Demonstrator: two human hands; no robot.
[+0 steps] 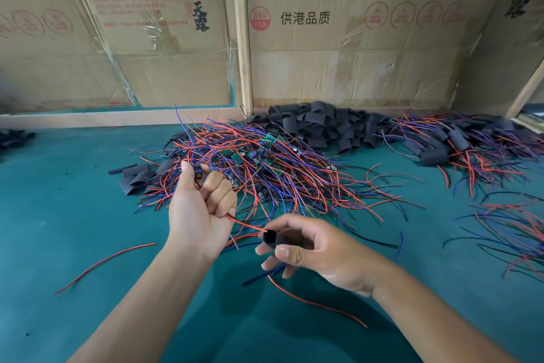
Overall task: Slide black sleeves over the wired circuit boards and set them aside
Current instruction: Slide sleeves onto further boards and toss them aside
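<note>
Left hand (200, 209) is fisted around 1 board's wires, palm up; the board (199, 176) itself is mostly hidden between thumb and fingers, only a dark edge shows. Red wire (245, 224) runs from the fist toward the right hand (309, 247), which pinches 1 sleeve (272, 237) between thumb and fingers, open mouth facing the left hand. Wire tip sits right at the mouth; can't tell if it is inside yet. Sleeve axis roughly lines up with the wire, so my read: next move is sleeve sliding leftward along the wire. Board pile (259, 162) mid-surface, loose sleeves (321, 124) at the far edge, finished ones (459, 144) toward the far right corner.
</note>
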